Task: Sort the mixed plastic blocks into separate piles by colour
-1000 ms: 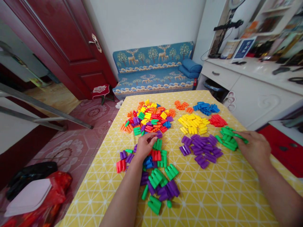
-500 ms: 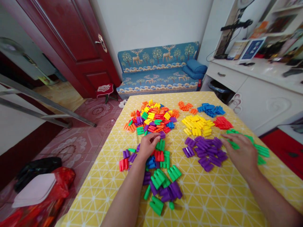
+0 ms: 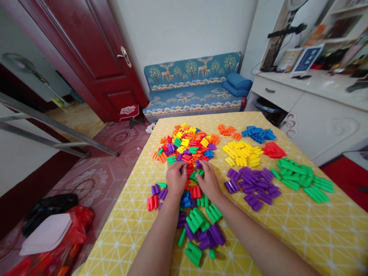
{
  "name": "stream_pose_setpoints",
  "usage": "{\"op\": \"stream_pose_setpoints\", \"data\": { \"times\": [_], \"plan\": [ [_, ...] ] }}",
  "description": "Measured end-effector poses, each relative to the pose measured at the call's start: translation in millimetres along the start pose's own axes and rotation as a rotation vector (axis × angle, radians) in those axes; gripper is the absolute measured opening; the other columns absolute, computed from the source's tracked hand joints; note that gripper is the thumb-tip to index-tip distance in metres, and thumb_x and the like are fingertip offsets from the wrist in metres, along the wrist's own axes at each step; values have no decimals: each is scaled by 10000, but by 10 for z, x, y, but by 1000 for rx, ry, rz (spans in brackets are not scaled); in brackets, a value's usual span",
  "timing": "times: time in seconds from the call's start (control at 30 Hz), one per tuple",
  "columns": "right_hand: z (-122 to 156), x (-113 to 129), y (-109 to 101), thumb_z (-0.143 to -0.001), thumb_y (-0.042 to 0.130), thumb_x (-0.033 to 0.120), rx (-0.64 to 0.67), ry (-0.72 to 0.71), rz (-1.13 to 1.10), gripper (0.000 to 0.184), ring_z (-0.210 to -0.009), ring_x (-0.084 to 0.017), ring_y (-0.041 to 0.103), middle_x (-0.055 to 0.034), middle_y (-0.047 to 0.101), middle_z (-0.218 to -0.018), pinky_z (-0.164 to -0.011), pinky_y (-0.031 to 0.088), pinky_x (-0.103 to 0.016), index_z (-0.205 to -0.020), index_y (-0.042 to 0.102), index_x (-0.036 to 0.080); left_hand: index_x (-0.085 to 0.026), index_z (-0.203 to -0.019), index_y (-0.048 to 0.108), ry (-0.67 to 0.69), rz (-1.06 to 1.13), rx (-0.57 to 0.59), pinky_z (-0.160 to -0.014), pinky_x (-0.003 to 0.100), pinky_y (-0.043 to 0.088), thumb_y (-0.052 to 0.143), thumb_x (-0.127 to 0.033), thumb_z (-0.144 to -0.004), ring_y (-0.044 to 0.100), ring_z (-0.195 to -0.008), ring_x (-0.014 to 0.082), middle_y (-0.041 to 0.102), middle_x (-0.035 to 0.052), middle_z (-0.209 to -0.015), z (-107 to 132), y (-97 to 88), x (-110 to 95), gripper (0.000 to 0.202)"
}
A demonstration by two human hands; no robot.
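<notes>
Right hand has crossed to mixed blocks beside left hand; cannot tell either grip's state.

Mixed-colour plastic blocks heaped loosely, some scattered nearer

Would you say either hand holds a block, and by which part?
Cannot tell: the left hand and right hand rest on the mixed blocks, fingers hiding any grip.

Red door, blue sofa, white cabinet
</notes>
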State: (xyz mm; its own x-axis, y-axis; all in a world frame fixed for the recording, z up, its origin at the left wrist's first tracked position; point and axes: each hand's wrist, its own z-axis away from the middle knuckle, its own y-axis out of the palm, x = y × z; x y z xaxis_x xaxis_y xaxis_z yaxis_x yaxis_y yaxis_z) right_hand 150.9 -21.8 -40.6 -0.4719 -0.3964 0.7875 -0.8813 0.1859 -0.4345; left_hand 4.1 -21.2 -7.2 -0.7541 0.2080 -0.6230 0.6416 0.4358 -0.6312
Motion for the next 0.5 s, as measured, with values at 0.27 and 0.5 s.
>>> {"op": "stream_pose_setpoints", "data": {
  "times": [0.27,0.5],
  "plan": [
    [-30,-48,-96,-772,576,231,96,126,-84,514,-876,-211,598,-84,623,-1077,-767,531,-393,-1283,529,216,-208,-1070,698,81,-90,142,-888,370,469,611,-168,-768,611,-993,246,662,79,-1087,10,-1,-36,317],
    [-6,-32,-97,-776,601,272,129,63,-100,522,-952,-213,601,-82,623,-1169,-881,501,-424,-1291,530,225,-215,-1149,672,150,52,264,-924,385,462,550,-63,-705,632,-994,250,713,61,-1038,11,-3,-39,485]
  ]
}}
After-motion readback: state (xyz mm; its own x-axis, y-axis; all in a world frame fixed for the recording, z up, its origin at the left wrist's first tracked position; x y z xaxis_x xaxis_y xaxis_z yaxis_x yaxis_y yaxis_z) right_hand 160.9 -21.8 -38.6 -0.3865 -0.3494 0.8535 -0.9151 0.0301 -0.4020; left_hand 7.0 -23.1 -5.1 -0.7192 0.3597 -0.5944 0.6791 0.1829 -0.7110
